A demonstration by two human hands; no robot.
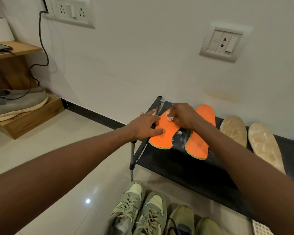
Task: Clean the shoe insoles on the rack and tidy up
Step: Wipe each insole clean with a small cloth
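Fingers of the left hand (pixel 145 127) press flat on the left orange insole (pixel 163 133), lying lengthwise toward the wall on the rack (pixel 185 168), while the right hand (pixel 182 116) pinches a white wad (pixel 170 118) against it.

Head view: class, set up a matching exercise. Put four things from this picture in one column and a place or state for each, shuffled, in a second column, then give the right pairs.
Things
1. left hand
2. right hand
3. beige insoles
4. green sneakers

Places or states
A. on the floor in front of the rack
B. pinches a white wipe
C. lie on the rack, right of the orange insoles
D. presses flat on an orange insole

Pairs: 1-D, 2-B, 3-C, 4-A
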